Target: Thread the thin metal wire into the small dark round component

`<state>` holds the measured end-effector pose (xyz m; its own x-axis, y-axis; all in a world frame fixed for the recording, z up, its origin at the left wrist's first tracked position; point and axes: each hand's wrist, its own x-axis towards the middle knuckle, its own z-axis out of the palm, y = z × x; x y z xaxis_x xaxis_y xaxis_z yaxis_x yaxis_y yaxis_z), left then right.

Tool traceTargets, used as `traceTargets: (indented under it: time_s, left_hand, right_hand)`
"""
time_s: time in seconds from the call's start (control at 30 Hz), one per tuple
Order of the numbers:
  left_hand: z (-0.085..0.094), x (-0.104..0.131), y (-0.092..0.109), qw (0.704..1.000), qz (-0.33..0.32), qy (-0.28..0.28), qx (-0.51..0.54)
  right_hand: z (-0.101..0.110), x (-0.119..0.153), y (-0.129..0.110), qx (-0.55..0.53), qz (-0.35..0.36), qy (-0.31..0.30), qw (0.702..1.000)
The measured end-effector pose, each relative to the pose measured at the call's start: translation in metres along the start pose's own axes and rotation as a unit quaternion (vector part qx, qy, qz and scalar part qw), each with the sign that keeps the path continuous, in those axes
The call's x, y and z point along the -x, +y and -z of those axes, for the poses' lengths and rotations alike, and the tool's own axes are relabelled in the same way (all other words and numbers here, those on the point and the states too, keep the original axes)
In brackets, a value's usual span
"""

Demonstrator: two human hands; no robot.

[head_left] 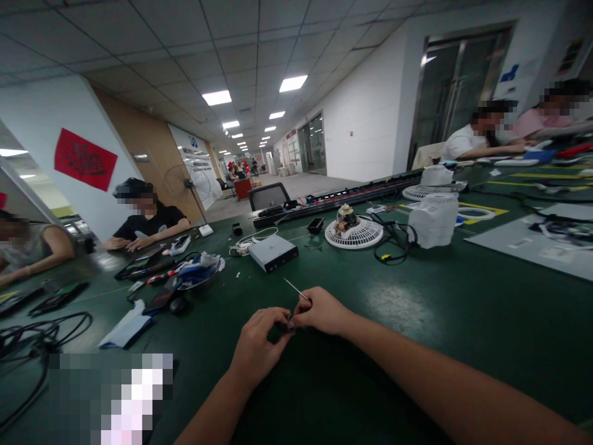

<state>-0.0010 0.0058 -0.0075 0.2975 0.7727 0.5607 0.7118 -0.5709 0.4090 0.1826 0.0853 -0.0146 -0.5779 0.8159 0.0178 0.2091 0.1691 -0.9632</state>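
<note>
My left hand pinches a small dark part between thumb and fingertips, low over the green table. Its shape is mostly hidden by the fingers. Against it come the fingertips of my right hand, which is closed around a thin metal rod, perhaps a screwdriver shaft. The rod's bare tip points up and to the left, away from the dark part. Beyond both hands lies a silver optical drive, touched by neither hand.
A white fan base with exposed motor, a white plastic housing and a black cable lie farther right. Tools and a blue cloth crowd the left, near a folded paper. Other people sit around the table.
</note>
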Motion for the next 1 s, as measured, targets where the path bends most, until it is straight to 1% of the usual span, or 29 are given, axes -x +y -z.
traceTargets:
  time_s: [0.1, 0.17, 0.2, 0.27, 0.33, 0.37, 0.43, 0.5, 0.57, 0.63, 0.83, 0.93, 1.0]
  left_hand:
    - [-0.001, 0.001, -0.001, 1.0, 0.003, 0.005, 0.0]
    - [-0.002, 0.001, -0.001, 1.0, 0.007, 0.005, 0.002]
    - [-0.002, 0.001, -0.001, 1.0, 0.012, 0.006, 0.002]
    - [-0.003, 0.0, 0.0, 0.999, 0.03, 0.015, 0.001]
    - [-0.003, -0.002, 0.001, 0.998, 0.054, 0.032, -0.005]
    - [-0.004, -0.003, 0.001, 0.997, 0.068, 0.041, -0.012]
    - [-0.004, -0.004, 0.001, 0.993, 0.101, 0.061, -0.032]
    - [-0.003, -0.005, 0.0, 0.986, 0.14, 0.072, -0.055]
    - [-0.002, -0.006, -0.002, 0.98, 0.175, 0.07, -0.072]
    - [-0.001, -0.006, -0.003, 0.977, 0.191, 0.063, -0.077]
    - [-0.002, -0.005, -0.003, 0.985, 0.164, 0.03, -0.052]
    - [-0.002, -0.005, -0.002, 0.986, 0.156, 0.03, -0.044]
    - [-0.002, -0.005, -0.003, 0.985, 0.166, 0.033, -0.042]
  right_hand:
    - [-0.005, 0.001, -0.005, -0.098, -0.046, -0.019, 0.994]
    - [-0.009, 0.003, -0.011, -0.101, -0.082, -0.017, 0.991]
    - [-0.01, 0.004, -0.014, -0.084, -0.091, -0.009, 0.992]
    - [-0.01, 0.006, -0.018, -0.009, -0.082, 0.014, 0.996]
    - [-0.005, 0.009, -0.022, 0.125, -0.033, 0.043, 0.991]
    - [0.0, 0.01, -0.023, 0.208, 0.002, 0.062, 0.976]
    - [0.01, 0.013, -0.025, 0.358, 0.071, 0.084, 0.927]
    - [0.021, 0.015, -0.026, 0.45, 0.103, 0.066, 0.885]
    - [0.029, 0.016, -0.028, 0.494, 0.112, 0.041, 0.861]
    - [0.032, 0.016, -0.029, 0.514, 0.12, 0.032, 0.849]
    - [0.024, 0.018, -0.035, 0.519, 0.152, 0.033, 0.841]
    - [0.023, 0.019, -0.036, 0.551, 0.137, 0.045, 0.822]
    - [0.024, 0.02, -0.037, 0.569, 0.14, 0.041, 0.809]
